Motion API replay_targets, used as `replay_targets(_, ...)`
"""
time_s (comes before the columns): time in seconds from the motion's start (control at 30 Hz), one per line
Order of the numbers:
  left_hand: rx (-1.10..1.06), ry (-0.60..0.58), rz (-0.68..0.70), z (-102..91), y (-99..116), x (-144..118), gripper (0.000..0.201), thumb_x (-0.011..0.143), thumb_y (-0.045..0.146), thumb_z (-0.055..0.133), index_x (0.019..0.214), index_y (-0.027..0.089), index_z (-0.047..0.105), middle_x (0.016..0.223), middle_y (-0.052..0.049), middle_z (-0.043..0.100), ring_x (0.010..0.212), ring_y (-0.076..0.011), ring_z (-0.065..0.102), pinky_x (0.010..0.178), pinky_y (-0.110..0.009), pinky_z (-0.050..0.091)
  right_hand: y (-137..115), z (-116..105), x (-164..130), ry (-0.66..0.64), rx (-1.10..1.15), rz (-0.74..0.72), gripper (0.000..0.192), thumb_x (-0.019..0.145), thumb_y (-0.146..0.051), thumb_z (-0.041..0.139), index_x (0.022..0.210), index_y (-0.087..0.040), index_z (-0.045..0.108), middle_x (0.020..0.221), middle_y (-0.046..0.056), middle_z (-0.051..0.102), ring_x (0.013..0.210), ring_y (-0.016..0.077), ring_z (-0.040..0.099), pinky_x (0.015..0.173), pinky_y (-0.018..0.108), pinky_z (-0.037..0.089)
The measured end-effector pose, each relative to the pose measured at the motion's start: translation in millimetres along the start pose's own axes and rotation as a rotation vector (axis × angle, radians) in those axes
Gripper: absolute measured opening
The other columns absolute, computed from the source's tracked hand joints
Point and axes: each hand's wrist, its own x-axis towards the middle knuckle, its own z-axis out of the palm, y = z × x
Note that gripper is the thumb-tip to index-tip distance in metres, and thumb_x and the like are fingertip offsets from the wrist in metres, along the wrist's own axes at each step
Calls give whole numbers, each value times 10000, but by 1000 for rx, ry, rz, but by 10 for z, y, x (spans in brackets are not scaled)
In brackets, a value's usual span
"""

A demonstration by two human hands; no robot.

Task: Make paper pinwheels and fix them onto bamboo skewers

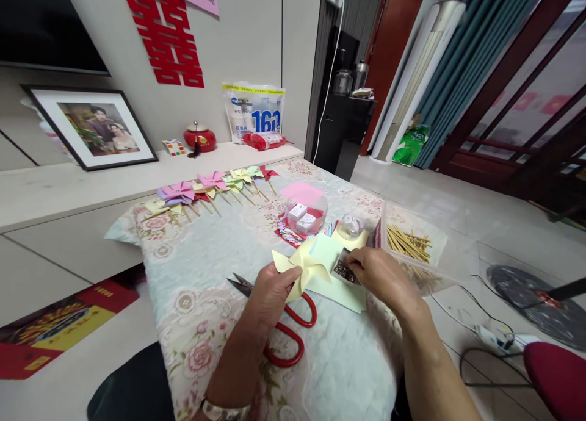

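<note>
My left hand (270, 290) pinches a pale yellow paper pinwheel (311, 268), thumb pressed near its centre, with the blades folded inward. The fingers of my right hand (378, 273) are closed together inside a small open box (341, 271) of dark metal pins or tacks; whatever is between the fingertips is hidden. This box rests on a stack of pale green and yellow paper sheets (352, 299). Scissors with red handles (297, 348) lie on the tablecloth under my left hand and wrist, blades pointing to the left.
Several finished pinwheels on sticks (213, 186) lie along the table's far edge. A round clear container (315, 210) holds small white boxes. To the right stands a clear plastic bin (439, 250) with wooden sticks (407, 244). Behind is a cabinet top (174, 171) with a framed photo (103, 128).
</note>
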Motion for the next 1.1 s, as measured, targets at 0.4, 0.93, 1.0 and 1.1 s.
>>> replay_targets(0.4, 17, 19, -7, -16, -22, 11, 200, 624, 193, 748, 816, 164, 701, 724, -29, 737, 723, -219, 706, 689, -286, 545, -123, 290, 142, -62, -164, 39, 231, 899, -147, 522, 967, -191, 737, 926, 136, 762, 847, 264, 720, 639, 280, 386)
replay_targets(0.93, -10, 27, -8, 1, -3, -13, 222, 618, 180, 750, 833, 147, 705, 730, -38, 749, 700, -213, 710, 660, -271, 543, -132, 303, 113, -53, -126, 52, 218, 921, -157, 470, 979, -130, 678, 919, 190, 755, 828, 312, 726, 595, 314, 317)
replay_targets(1.0, -10, 32, -5, -1, -3, -15, 201, 615, 177, 748, 809, 147, 703, 713, -35, 745, 691, -211, 710, 665, -270, 546, -101, 326, 110, -45, -103, 53, 218, 947, -172, 449, 983, -130, 661, 914, 182, 754, 805, 300, 722, 576, 314, 275)
replay_targets(1.1, -18, 29, 7, -2, -7, -9, 204, 613, 176, 753, 809, 147, 707, 710, -32, 746, 682, -207, 710, 691, -276, 556, -63, 344, 96, -33, -56, 58, 187, 960, -184, 452, 970, -143, 634, 908, 156, 754, 761, 266, 704, 559, 312, 225)
